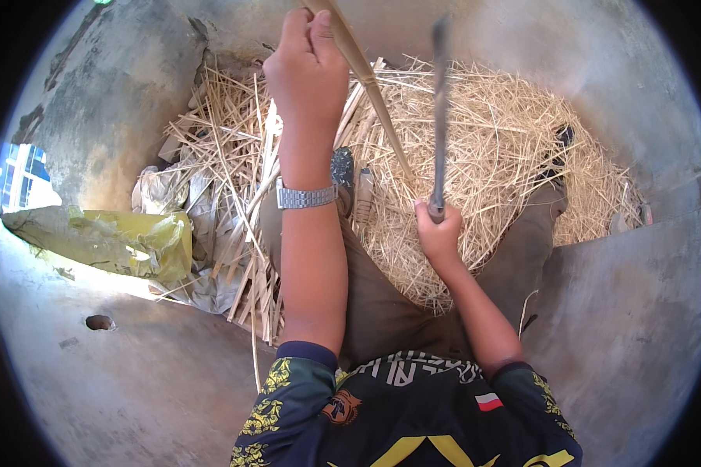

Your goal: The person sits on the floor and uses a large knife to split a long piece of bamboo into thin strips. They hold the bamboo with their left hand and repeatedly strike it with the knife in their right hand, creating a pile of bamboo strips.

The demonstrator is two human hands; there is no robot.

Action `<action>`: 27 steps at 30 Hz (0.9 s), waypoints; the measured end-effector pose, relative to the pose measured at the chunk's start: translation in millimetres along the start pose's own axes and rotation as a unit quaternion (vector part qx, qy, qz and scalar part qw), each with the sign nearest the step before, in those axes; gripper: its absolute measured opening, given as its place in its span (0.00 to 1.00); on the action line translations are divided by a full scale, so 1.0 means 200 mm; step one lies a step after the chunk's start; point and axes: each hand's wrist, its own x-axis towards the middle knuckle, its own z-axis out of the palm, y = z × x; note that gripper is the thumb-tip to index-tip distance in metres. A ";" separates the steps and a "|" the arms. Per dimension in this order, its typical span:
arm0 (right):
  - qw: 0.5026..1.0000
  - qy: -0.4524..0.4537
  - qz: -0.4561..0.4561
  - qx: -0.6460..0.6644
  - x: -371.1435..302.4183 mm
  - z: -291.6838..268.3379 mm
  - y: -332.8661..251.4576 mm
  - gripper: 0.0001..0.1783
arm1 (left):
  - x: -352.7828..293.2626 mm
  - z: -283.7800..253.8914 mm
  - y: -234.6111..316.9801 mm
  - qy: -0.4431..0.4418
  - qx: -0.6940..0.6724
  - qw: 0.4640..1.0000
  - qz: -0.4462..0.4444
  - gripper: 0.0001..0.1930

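A long tan bamboo strip slants from the top edge down to the shavings in the middle. My left hand, with a metal watch on its wrist, is raised and closed on the strip's upper part. My right hand is wrapped round the handle of a long knife. Its dark, narrow blade points up and away from me, slightly blurred. The blade stands to the right of the strip, apart from it. The strip's top end is out of view.
Thin bamboo shavings are heaped round my outstretched legs. Longer split strips pile up on the left beside a torn yellow sack. Grey concrete walls rise close around, and a wall at lower left has a small hole.
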 end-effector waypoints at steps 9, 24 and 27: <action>0.962 -0.073 0.231 -0.122 0.07 -0.15 0.16 0.16 | 0.02 -0.02 -0.02 -0.008 -0.046 0.999 -0.013 0.12; 0.956 -0.077 0.269 -0.088 0.04 -0.18 0.36 0.13 | 0.04 -0.12 0.00 -0.064 -0.045 0.993 -0.088 0.13; 0.968 -0.068 0.230 -0.069 0.06 -0.17 0.21 0.12 | 0.02 -0.10 -0.02 -0.056 -0.042 0.995 -0.072 0.13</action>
